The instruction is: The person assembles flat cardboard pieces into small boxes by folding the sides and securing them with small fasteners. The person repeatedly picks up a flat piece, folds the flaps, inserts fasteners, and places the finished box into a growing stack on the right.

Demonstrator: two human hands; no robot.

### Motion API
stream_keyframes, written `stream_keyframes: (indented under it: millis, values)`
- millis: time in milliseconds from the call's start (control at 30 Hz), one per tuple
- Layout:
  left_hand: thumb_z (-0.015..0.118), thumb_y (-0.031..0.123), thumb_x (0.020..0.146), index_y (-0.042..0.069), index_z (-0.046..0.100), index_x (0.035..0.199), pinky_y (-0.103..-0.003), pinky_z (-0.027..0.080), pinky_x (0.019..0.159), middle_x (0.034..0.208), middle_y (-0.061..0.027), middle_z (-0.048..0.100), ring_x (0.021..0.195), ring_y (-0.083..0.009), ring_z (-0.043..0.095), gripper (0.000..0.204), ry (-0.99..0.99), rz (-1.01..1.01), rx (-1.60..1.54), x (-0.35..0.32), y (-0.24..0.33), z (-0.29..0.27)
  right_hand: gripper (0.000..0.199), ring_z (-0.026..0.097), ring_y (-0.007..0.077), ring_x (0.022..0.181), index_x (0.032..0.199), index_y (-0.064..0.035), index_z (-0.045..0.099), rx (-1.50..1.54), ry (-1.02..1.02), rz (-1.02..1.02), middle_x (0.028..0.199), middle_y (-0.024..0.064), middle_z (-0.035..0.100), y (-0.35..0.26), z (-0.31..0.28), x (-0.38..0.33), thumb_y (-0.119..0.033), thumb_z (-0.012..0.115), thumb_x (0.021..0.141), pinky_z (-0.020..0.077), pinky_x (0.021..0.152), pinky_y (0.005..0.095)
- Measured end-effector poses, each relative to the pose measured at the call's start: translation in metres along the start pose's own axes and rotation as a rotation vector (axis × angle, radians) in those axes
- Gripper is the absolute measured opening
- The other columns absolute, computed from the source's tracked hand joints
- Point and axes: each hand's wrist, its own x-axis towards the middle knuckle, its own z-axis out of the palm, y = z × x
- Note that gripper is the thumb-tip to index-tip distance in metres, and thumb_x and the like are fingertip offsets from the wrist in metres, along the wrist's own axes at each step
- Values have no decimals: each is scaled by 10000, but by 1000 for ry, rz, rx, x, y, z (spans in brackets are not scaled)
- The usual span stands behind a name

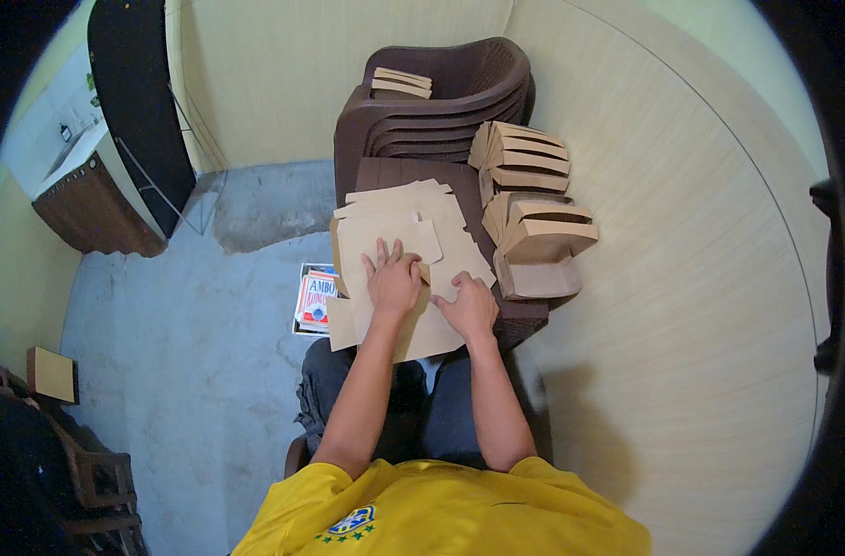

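My left hand [392,281] lies flat, fingers spread, pressing down on a flat tan cardboard blank [385,236] at the top of a stack of such blanks [450,227]. My right hand [467,304] rests just to the right on the same sheet, fingers curled against its edge. The stack sits on a dark brown stool [520,315] in front of my knees.
Folded tan cardboard boxes [532,218] are piled on the stool's right side. A stack of brown plastic chairs [441,97] stands behind, holding more cardboard pieces [401,83]. A red and white printed box [315,298] lies on the grey floor at left. A pale wall runs along the right.
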Motion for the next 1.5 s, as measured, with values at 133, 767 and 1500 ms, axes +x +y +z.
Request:
stream_keyframes:
  millis: [133,767,1500]
  values:
    - [605,295,996,210,535,1586,-672,81,1318,1706,-199,416,1641,-381,264,600,-12,-48,-41,-23,1,-11,587,716,409,1097,1194,-65,692,50,-42,92,1124,189,746,-5,5,6,-359,963,765,578,904,528]
    - [591,255,1042,142,747,1320,-595,191,1321,1610,-146,549,1561,-389,405,337,117,26,-116,21,-17,33,707,716,285,1237,1541,-30,540,419,-80,-355,1405,217,706,2,23,26,-124,807,893,588,1017,391]
    - [684,251,1010,56,717,1190,-641,309,1264,1538,-210,585,1512,-454,450,267,83,217,-135,12,-30,19,521,755,405,869,789,-59,711,32,93,95,907,188,782,-9,29,92,-517,952,736,576,766,534]
